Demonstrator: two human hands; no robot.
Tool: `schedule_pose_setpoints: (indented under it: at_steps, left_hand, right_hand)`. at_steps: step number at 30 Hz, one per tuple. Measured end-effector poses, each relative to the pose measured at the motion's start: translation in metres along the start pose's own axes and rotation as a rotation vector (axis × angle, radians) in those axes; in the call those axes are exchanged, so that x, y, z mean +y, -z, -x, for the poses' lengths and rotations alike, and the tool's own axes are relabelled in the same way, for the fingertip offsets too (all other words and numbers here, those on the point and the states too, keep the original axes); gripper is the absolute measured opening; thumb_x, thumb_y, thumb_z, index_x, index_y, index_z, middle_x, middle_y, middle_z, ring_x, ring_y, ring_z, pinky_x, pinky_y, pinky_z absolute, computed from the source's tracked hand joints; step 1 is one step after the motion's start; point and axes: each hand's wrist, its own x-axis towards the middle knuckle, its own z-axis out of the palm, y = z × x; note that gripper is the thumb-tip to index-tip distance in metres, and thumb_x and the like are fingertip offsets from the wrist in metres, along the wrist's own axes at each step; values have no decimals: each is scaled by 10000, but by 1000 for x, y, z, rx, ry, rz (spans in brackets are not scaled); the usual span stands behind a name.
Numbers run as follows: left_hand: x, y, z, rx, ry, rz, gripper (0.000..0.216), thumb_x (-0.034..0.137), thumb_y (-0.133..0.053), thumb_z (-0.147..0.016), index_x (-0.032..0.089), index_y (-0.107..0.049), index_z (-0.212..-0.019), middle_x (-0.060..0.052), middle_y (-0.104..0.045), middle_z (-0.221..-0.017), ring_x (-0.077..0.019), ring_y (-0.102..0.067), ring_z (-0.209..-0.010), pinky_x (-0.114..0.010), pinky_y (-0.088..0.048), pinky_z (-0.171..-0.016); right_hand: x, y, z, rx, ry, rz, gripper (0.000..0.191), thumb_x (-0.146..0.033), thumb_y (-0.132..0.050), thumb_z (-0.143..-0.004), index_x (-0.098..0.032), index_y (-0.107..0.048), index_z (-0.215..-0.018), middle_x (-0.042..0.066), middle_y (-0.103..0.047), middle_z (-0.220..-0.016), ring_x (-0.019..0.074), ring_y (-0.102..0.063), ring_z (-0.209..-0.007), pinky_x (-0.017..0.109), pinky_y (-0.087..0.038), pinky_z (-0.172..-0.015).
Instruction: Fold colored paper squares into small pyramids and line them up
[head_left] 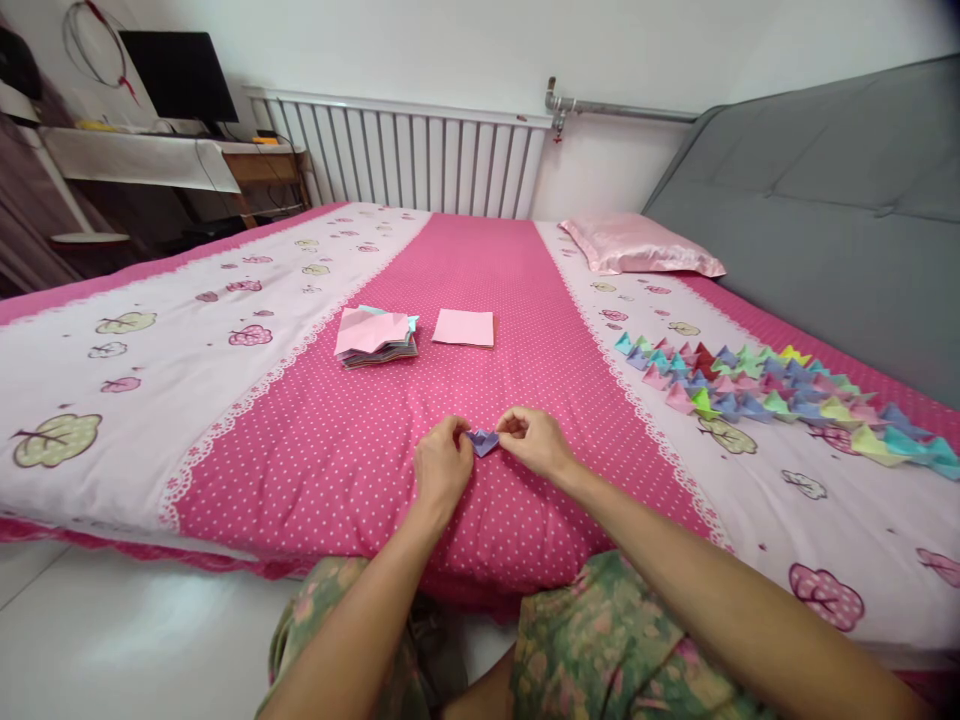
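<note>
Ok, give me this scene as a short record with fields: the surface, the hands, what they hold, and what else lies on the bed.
Surface: bed with a pink dotted sheet
Hands: left hand and right hand each pinch one end of the same piece
Held: small purple folded paper, low over the sheet
Behind the hands: stack of coloured paper, with a single pink sheet to its right
Right side: rows of folded paper pieces in many colours
Far end: pink pillow, white radiator
</note>
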Motion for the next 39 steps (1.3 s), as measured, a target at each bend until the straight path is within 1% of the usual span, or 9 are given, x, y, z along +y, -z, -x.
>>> schedule_pose_setpoints:
  at_steps: [9,12,15,19,22,27,30,34,39]
  left_hand:
    - [3,7,3,-24,-114,-215,191,118,-440,-740,214,-585,-818,-33,-634,-795,-164,-567,-681,-247,-369,-605]
    - [4,7,4,-54,-187,-314,200,156,-414,-777,222,-589,-847,-41,-620,-896,-166,-571,-670,-255,-373,-582]
    - [3,5,4,-90,-225,-388,230,179,-386,-799,227,-592,-889,-48,-570,-1090,-170,-583,-711,-268,-398,-583]
    - [2,4,4,-119,-230,-406,239,158,-393,-783,202,-602,-889,-58,-506,-1210,-207,-554,-940,-296,-432,-715]
    - [2,4,4,-160,-249,-388,229,145,-428,-748,171,-617,-873,-83,-473,-1247,-224,-465,-1092,-320,-374,-888]
    - [1,4,5,-213,-288,-362,233,231,-464,-742,140,-629,-880,-116,-463,-1248,-230,-439,-1116,-340,-327,-954]
    - [0,3,4,-190,-293,-339,250,243,-439,-764,145,-643,-871,-118,-497,-1207,-216,-455,-1100,-329,-341,-939]
    - [-1,1,3,-155,-251,-297,244,242,-473,-749,174,-664,-883,-106,-538,-1149,-206,-474,-1076,-318,-354,-922]
    - [0,-6,2,-107,-158,-279,215,237,-514,-718,205,-683,-848,-74,-568,-1109,-194,-500,-1033,-303,-362,-909]
  right_hand:
    - [-9,3,7,-47,50,157,208,-149,-499,-623,-221,-687,-677,2,-666,-627,140,-583,-563,234,-410,-543]
    - [-11,2,8,-46,103,233,225,-150,-498,-637,-229,-700,-697,8,-676,-654,152,-589,-582,247,-412,-563]
    - [-12,2,8,-57,152,294,239,-143,-498,-655,-228,-708,-733,25,-684,-720,166,-593,-627,262,-425,-613]
    - [-15,1,13,-151,178,420,273,-145,-485,-699,-235,-701,-839,40,-669,-844,180,-588,-766,266,-416,-715]
    - [-18,0,19,-245,195,520,321,-150,-458,-740,-249,-660,-969,49,-614,-962,178,-561,-858,261,-401,-744]
    - [-20,-1,24,-334,183,574,329,-173,-389,-813,-244,-627,-1030,76,-551,-1025,167,-542,-890,262,-393,-765]
    - [-18,0,20,-324,186,535,347,-138,-386,-800,-240,-641,-1012,67,-572,-1033,161,-544,-912,253,-390,-790]
    - [-16,4,13,-249,144,458,377,-84,-407,-734,-232,-667,-963,24,-645,-974,142,-561,-925,229,-384,-833]
    - [-17,6,9,-172,28,468,323,-153,-446,-710,-242,-683,-910,6,-688,-885,153,-611,-813,235,-426,-739]
